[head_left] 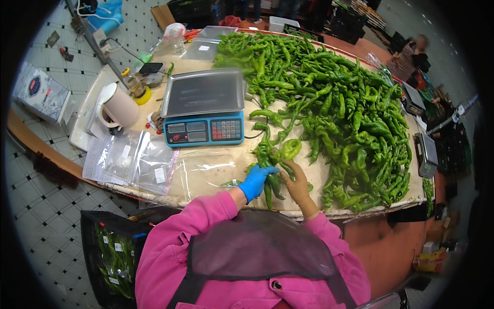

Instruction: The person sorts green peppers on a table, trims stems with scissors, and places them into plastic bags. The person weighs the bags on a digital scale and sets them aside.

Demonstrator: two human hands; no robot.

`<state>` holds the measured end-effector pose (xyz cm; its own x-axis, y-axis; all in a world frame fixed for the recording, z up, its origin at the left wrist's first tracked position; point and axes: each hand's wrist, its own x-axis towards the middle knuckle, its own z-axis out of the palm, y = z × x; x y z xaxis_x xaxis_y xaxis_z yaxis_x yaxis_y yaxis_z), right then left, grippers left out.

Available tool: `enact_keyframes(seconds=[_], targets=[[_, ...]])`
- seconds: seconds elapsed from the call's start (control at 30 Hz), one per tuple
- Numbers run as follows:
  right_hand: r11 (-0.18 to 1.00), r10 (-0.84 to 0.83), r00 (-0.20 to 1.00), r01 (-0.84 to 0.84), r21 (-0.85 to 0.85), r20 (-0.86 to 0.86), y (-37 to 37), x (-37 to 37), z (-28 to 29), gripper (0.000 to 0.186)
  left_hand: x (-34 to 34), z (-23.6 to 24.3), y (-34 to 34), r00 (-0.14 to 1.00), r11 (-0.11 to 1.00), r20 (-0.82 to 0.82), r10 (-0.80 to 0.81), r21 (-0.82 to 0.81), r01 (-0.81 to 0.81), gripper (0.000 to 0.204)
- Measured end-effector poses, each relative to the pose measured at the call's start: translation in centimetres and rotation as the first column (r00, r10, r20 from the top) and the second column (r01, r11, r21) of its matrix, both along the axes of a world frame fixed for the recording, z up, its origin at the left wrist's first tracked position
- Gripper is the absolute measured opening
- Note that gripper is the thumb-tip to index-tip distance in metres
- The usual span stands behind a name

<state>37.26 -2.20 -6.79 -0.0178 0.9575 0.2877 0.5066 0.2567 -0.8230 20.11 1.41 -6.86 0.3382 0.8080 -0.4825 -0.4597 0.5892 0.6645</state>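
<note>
My left hand (254,182), in a blue glove, is closed round a few long green peppers (268,193) at the table's near edge. Their lower ends hang below the fingers. Close on its right is my right hand (298,189), in a tan glove, with thumb and fingers apart at the side of these peppers. A paler, curled green pepper (292,149) lies just beyond its fingertips. More green peppers (265,149) lie beyond my left hand. A large heap of green peppers (355,123) covers the table's right and far side.
A blue scale (203,129) with a metal pan stands left of the heap. Clear plastic bags (149,162) lie at the near left, beside a pale jug (118,105). A black crate (110,257) below holds bagged peppers. Two more scales (426,154) line the right edge.
</note>
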Motion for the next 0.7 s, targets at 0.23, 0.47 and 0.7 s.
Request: enact_keyframes(seconds=[0.23, 0.47, 0.7], targets=[[0.938, 0.01, 0.698, -0.254, -0.235, -0.716, -0.5, 0.0, -0.3, 0.049, 1.1, 1.6, -1.0, 0.976, 0.972, -0.018, -0.219, 0.084, 0.22, 0.022], [0.967, -0.225, 0.663, 0.241, -0.08, -0.714, -4.4, 2.0, 0.4, 0.034, 1.2, 3.2, -2.1, 0.873, 0.974, 0.437, -0.217, 0.041, 0.221, 0.036], [0.683, -0.642, 0.624, 0.729, 0.037, -0.446, -15.6, 12.8, 3.6, 0.036, -1.4, 3.6, -1.9, 0.811, 0.917, 0.579, -0.089, -0.27, 0.293, 0.037]])
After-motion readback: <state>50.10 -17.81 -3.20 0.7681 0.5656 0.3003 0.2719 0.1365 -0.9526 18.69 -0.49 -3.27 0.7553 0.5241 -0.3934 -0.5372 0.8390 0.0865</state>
